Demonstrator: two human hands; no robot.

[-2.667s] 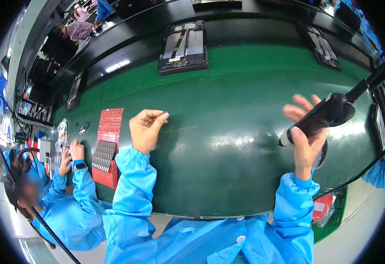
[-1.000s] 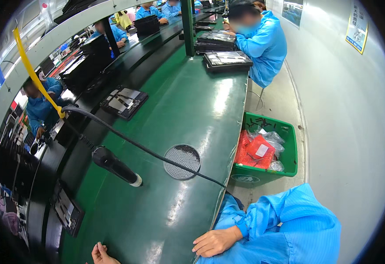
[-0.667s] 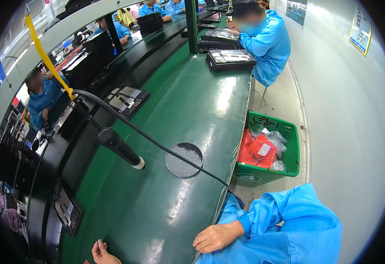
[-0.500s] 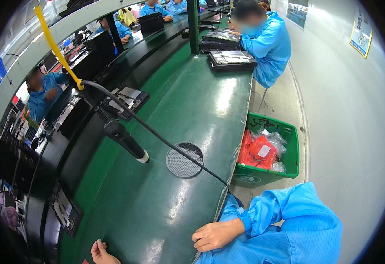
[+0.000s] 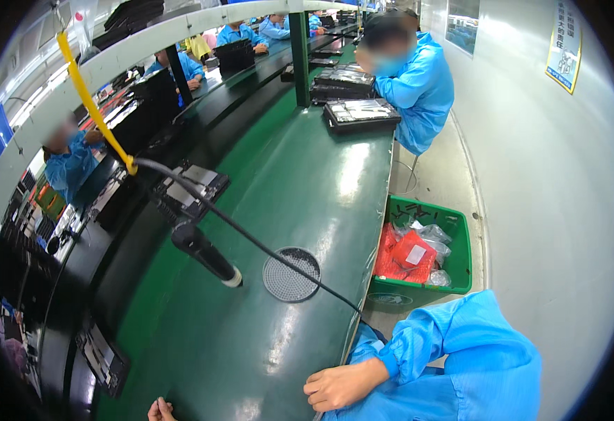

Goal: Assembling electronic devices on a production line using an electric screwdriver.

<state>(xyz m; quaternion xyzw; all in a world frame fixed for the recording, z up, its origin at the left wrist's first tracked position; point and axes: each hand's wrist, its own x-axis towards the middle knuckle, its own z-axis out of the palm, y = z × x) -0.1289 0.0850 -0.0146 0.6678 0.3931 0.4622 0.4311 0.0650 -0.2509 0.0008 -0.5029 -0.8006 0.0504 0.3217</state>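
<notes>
The green worktop point(image 5: 202, 351) fills most of the view, running from the lower edge toward the far end, with the grey-white wall point(image 5: 531, 189) beyond the aisle on its right. Next in size is the person's blue right sleeve point(image 5: 461, 351), bent at lower right. A co-worker point(image 5: 419, 88) in blue sits at the worktop's far right side, near a black-framed flat device point(image 5: 359, 112). A green bin point(image 5: 419, 291) stands on the floor just beside the worktop's right edge, holding red wrap point(image 5: 409, 252) and clear plastic bags.

Another flat device point(image 5: 198, 186) lies along the left side, partly behind the black handheld tool point(image 5: 205, 252). That tool is tilted over the middle of the worktop, pale tip down to the right; whether the tip touches is unclear. A yellow strap point(image 5: 93, 102) comes down above it, and a dark cable point(image 5: 247, 233) runs from there across the round perforated dish point(image 5: 282, 284) to the near edge.

Of the hands, the right hand point(image 5: 345, 386) lies at the worktop's edge, fingers loosely curled, its palm hidden. The left hand point(image 5: 159, 410), cut off below, shows thumb and finger close together; whether something is pinched there cannot be told.
</notes>
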